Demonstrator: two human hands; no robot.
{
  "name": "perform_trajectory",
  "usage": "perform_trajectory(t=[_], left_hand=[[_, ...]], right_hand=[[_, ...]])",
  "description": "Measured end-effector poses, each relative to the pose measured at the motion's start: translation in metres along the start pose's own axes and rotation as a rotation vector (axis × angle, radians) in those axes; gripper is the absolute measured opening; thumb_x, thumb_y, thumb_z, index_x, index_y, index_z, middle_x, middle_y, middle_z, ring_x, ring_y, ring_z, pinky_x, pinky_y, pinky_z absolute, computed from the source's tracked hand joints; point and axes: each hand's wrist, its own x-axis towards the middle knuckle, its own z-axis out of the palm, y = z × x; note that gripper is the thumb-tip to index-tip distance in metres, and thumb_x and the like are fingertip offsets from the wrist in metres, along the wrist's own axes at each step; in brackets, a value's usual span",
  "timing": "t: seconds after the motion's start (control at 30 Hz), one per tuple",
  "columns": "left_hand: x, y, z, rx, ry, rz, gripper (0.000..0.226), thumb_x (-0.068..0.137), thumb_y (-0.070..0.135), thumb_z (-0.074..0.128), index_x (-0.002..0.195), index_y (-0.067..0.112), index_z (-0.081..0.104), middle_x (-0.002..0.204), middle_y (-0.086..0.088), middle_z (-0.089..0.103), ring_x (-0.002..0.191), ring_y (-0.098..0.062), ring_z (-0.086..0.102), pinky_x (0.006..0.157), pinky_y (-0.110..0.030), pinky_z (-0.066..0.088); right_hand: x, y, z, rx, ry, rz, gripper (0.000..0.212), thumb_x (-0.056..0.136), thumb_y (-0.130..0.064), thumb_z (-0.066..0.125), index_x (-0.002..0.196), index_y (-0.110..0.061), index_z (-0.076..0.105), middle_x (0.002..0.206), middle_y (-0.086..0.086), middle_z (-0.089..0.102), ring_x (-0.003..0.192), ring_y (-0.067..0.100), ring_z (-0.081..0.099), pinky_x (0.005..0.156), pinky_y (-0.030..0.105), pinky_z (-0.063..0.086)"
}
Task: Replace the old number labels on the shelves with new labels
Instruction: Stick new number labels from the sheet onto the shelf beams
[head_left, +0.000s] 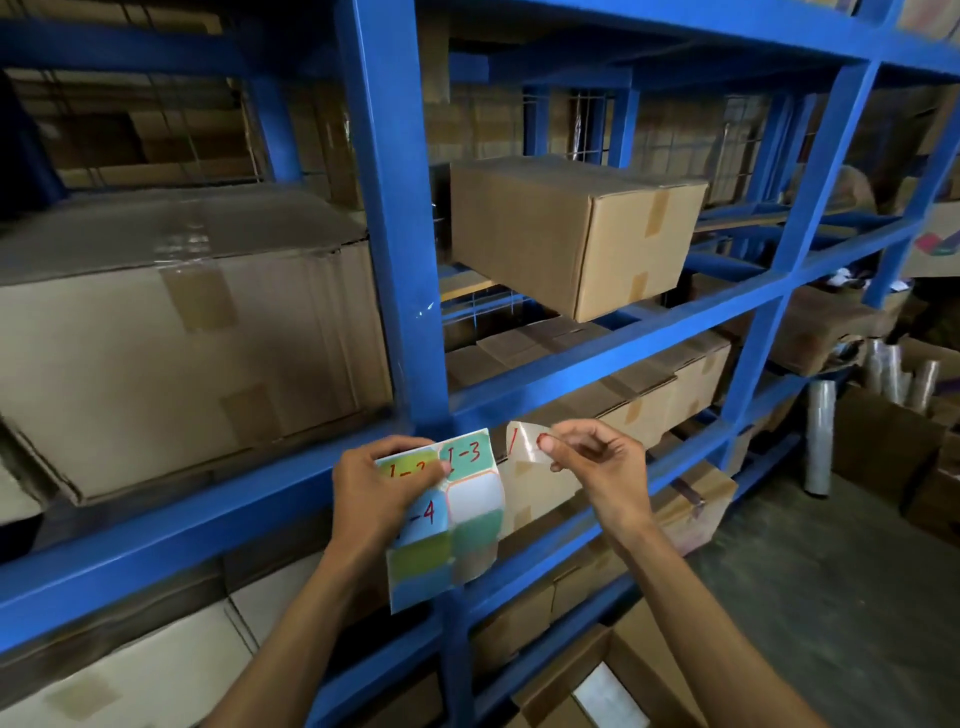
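My left hand (382, 486) grips a sheet of coloured labels (457, 525) by its left edge, thumb across the top. The sheet shows handwritten red numbers "1-3" and "-4", and one cell near its upper right is bare white. My right hand (597, 467) pinches a single peeled label (524, 441) with red writing, held just right of the sheet's top corner. Both hands hover in front of the blue shelf upright (395, 208) and the horizontal beam (218, 525). No old label on the shelf is visible.
Blue steel racking fills the view, loaded with cardboard boxes: a large one (182, 338) on the left, a smaller one (566, 234) up right. An open box (597, 686) sits below my arms. Rolls of clear film (821, 436) stand on the floor at right.
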Motion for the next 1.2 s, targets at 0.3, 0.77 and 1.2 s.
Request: perform_trajectory(t=[0.3,0.77,1.2], left_hand=[[-0.009,-0.012,-0.016,0.137,0.105,0.061,0.022,0.063,0.028,0.092,0.077,0.039,0.078,0.081,0.018,0.077,0.08,-0.004,0.073,0.062,-0.023,0.058],[0.009,-0.001,0.013,0.106,0.122,0.013,0.018,0.066,0.022,0.09,0.079,0.026,0.079,0.085,0.003,0.079,0.082,-0.017,0.076,0.072,-0.048,0.063],[0.025,0.003,0.044,0.123,0.086,-0.009,0.018,0.067,0.023,0.09,0.081,0.025,0.079,0.086,0.007,0.079,0.083,-0.014,0.075,0.072,-0.043,0.064]], right_hand=[[0.043,0.048,0.011,-0.13,-0.06,0.069,0.018,0.072,0.003,0.082,0.079,-0.012,0.073,0.073,-0.003,0.075,0.07,0.008,0.069,0.064,0.02,0.056],[0.102,0.087,-0.003,-0.231,-0.002,0.044,0.016,0.071,-0.001,0.084,0.081,-0.005,0.072,0.078,0.003,0.071,0.072,0.006,0.066,0.074,0.021,0.057],[0.124,0.104,-0.019,-0.196,0.019,0.046,0.016,0.07,-0.001,0.084,0.082,-0.001,0.073,0.079,0.005,0.072,0.075,0.013,0.066,0.078,0.025,0.057]])
